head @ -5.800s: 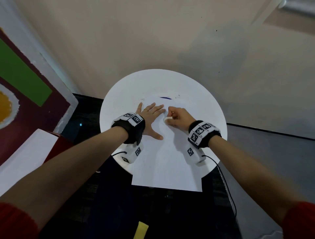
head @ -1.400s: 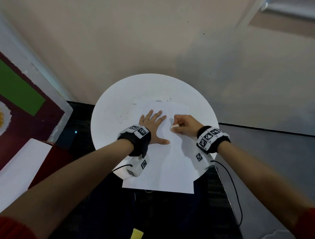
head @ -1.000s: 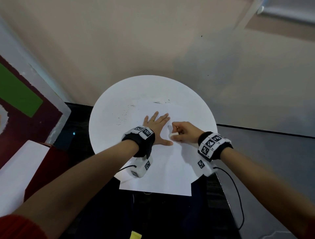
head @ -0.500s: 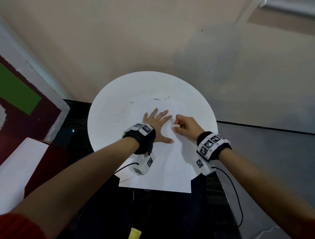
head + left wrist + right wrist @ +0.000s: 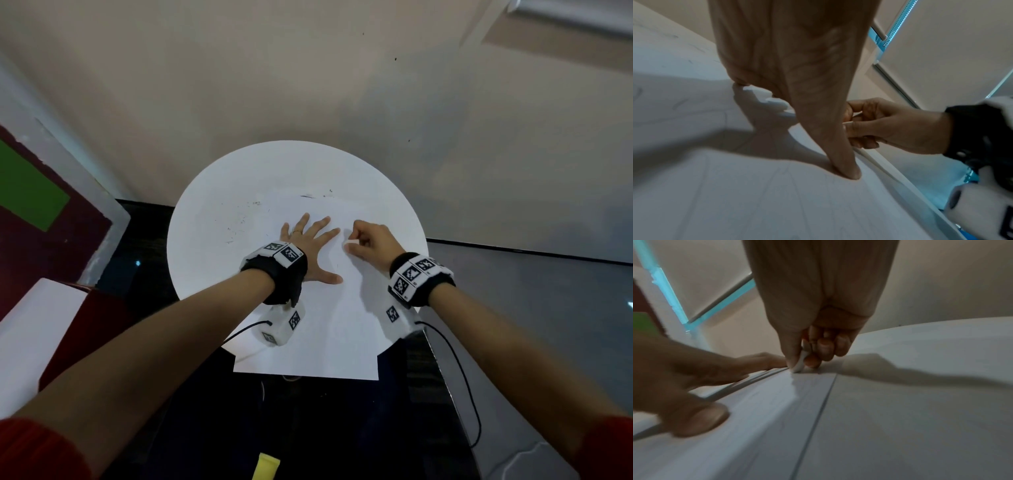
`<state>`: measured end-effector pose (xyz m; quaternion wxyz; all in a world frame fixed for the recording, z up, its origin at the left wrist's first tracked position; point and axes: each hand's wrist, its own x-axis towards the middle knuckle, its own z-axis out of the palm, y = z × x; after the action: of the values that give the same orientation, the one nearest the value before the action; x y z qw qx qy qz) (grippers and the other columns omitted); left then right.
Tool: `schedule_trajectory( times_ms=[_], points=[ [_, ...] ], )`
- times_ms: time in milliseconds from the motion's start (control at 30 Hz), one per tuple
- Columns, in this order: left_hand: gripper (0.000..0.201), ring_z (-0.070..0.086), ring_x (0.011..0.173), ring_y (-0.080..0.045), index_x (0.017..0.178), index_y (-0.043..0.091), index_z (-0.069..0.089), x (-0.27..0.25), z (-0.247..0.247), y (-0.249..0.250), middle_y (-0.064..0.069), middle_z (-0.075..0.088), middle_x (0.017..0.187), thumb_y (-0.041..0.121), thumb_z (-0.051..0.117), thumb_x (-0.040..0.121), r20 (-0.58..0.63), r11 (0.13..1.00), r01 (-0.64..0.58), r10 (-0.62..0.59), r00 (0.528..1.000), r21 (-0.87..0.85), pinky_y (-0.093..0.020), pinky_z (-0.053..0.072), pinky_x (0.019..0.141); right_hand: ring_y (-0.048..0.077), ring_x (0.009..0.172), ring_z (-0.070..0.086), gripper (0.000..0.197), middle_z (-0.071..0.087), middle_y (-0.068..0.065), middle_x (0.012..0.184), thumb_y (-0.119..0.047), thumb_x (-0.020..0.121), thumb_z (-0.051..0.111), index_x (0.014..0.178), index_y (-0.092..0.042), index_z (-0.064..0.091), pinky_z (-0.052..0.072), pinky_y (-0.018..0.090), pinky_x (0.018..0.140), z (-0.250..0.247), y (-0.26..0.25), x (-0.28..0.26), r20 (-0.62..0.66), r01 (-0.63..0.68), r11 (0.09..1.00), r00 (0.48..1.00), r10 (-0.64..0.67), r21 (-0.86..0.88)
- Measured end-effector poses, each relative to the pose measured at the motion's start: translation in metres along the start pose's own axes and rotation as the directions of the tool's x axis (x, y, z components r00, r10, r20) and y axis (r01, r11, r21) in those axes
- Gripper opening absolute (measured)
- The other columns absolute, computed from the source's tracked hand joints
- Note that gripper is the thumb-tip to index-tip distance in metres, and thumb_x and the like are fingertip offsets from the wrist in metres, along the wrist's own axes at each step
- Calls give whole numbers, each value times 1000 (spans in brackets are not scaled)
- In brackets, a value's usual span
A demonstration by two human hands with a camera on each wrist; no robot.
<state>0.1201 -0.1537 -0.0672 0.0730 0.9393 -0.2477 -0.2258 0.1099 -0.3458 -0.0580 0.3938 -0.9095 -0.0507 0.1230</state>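
smooth matt paper sheet (image 5: 329, 318) on glossy white round tabletop (image 5: 219, 240).

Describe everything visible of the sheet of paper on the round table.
The sheet of paper is white and rectangular. It lies flat on the round white table, its near edge overhanging the rim toward the person. Faint straight lines run along it in the wrist views. The left hand presses it down with spread fingers; the right hand pinches a small white piece, perhaps an eraser, whose tip touches the paper.
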Motion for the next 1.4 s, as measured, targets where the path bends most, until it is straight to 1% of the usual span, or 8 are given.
schedule_trajectory(
  times_ms=[200, 500, 667, 833, 967, 1133, 1300, 1400],
  points=[
    [104, -20, 146, -25, 151, 45, -2, 1, 2, -1, 14, -18, 159, 80, 55, 71, -1, 1000, -9, 9, 1000, -8, -56, -9, 114, 18, 52, 46, 23, 53, 8, 60, -6, 84, 66, 71, -11, 47, 41, 25, 53, -1, 2, -14, 173, -6, 999, 985, 0, 35],
    [104, -23, 145, -25, 151, 47, -2, 6, 5, 9, 14, -19, 159, 83, 53, 69, -7, 1000, -16, 16, 1000, -15, -60, -13, 111, 12, 51, 36, 21, 44, -1, 55, -9, 85, 63, 75, -11, 45, 30, 16, 50, -5, 7, -3, -22, 34, 998, 999, -35, -48],
    [105, -21, 146, -24, 151, 44, 1, 9, 6, 12, 15, -16, 159, 81, 55, 69, -31, 999, -27, 26, 999, -28, -61, -12, 111, 18, 51, 44, 26, 49, 10, 59, -9, 83, 67, 72, -5, 44, 38, 25, 51, -6, 6, -13, 283, 14, 1000, 959, -13, -1],
    [106, -21, 146, -24, 152, 42, 1, 7, 5, 13, 14, -17, 159, 82, 54, 69, -22, 999, -30, 29, 999, -25, -60, -11, 112, 13, 53, 39, 26, 47, 4, 60, -8, 83, 66, 69, -14, 45, 35, 20, 52, -7, 5, -6, 92, 44, 999, 995, -43, -3],
    [110, -21, 146, -23, 153, 39, -4, 7, 6, 13, 15, -18, 159, 82, 53, 70, -31, 1000, -22, 21, 999, -17, -60, -10, 112, 15, 53, 36, 28, 41, 6, 61, -8, 83, 66, 70, -9, 41, 34, 23, 52, -5, 6, -21, 267, 64, 998, 962, -56, -18],
    [117, -21, 146, -21, 154, 31, -7, 8, 7, 13, 16, -17, 159, 84, 52, 68, -33, 1000, -14, 13, 999, -28, -60, -10, 112, 11, 55, 40, 33, 49, 1, 62, -9, 82, 65, 69, -26, 40, 33, 22, 55, -2, -6, 8, 58, 121, 988, 992, -116, -96],
    [114, -21, 146, -22, 154, 32, -6, 7, 6, 14, 15, -17, 159, 82, 53, 70, -36, 1000, -10, 9, 999, -19, -60, -10, 112, 13, 54, 41, 26, 50, 5, 64, -11, 83, 68, 71, -16, 45, 38, 25, 55, -7, 2, -11, 286, 81, 996, 956, -68, -32],
    [113, -21, 146, -22, 153, 33, -5, 8, 5, 13, 15, -17, 159, 82, 53, 70, -32, 999, -16, 15, 999, -29, -60, -10, 112, 10, 54, 40, 14, 50, -1, 65, -11, 83, 67, 78, -11, 53, 36, 22, 56, -8, -10, 6, 175, 137, 986, 977, -120, -93]
  ],
)
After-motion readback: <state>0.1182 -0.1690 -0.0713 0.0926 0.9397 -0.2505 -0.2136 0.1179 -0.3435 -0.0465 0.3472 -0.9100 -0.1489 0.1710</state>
